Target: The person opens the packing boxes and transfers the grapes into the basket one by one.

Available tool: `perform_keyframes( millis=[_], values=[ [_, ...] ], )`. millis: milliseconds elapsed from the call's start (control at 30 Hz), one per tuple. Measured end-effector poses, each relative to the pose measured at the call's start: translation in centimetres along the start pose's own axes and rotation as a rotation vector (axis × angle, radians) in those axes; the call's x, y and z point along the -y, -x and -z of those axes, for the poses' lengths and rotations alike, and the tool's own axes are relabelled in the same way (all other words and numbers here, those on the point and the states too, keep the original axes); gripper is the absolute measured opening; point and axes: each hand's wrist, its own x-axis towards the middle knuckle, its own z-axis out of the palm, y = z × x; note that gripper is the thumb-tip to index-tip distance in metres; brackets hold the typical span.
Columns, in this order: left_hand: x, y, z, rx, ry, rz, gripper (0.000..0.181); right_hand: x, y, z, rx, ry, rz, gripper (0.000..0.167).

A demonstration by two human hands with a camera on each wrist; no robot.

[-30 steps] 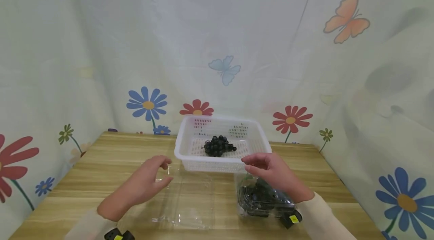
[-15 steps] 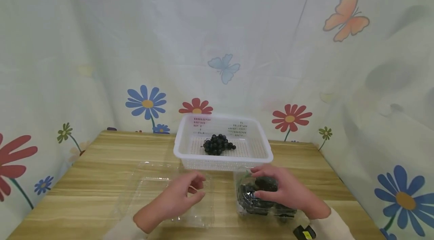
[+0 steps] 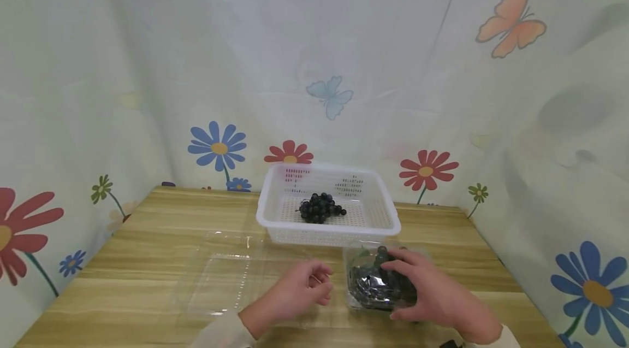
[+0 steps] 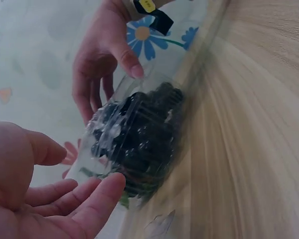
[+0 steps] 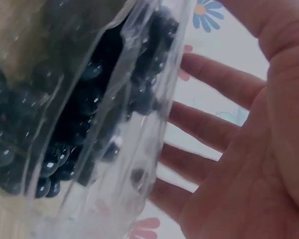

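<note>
A clear plastic box of dark grapes (image 3: 375, 288) stands on the table at the right in the head view. My right hand (image 3: 437, 296) is over its right side with fingers spread; its fingertips (image 5: 177, 112) reach the plastic in the right wrist view. In the left wrist view, the right thumb is at the rim of the grape box (image 4: 134, 134). My left hand (image 3: 292, 293), empty and loosely bent, hovers left of the box. Its fingers look near the plastic from the left wrist.
Behind the box, a white perforated basket (image 3: 324, 236) holds a bunch of dark grapes (image 3: 319, 207). A clear, empty plastic container (image 3: 218, 282) lies on the wooden table (image 3: 162, 228) at the left. A flowered curtain (image 3: 275, 64) surrounds the table.
My left hand has moved right from above the clear container towards the grape box. My right hand has shifted from above the box to its right side, with fingers more spread.
</note>
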Motion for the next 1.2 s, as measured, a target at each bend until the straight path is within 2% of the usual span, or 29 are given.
perform_keyframes(
  millis=[100,267,333,500,867,1100,1200],
  values=[
    [0.2,-0.4,-0.9,-0.006,0.031,0.008,0.032,-0.2,0.2,-0.1,0.019,-0.002,-0.052,0.081],
    [1.0,-1.2,-2.3,-0.058,0.144,0.054,0.032,-0.5,0.4,-0.4,-0.017,0.026,-0.04,0.077],
    [1.5,-1.6,-2.8,-0.08,0.177,0.054,0.033,-0.6,0.5,-0.5,-0.032,0.027,-0.048,0.074],
    [1.9,-2.0,-3.7,-0.094,0.21,0.053,0.033,-0.7,0.6,-0.6,-0.062,0.034,-0.048,0.07],
    [1.7,-2.5,-4.5,-0.098,0.4,0.158,0.03,-0.8,0.5,-1.0,-0.105,0.111,-0.027,0.06],
    [1.7,-2.7,-4.6,-0.097,0.428,0.176,0.03,-0.3,0.2,-1.0,-0.111,0.151,0.001,0.058],
    [1.9,-2.8,-4.6,-0.095,0.422,0.173,0.031,0.1,-0.2,-1.2,-0.105,0.202,0.013,0.058]
  ],
)
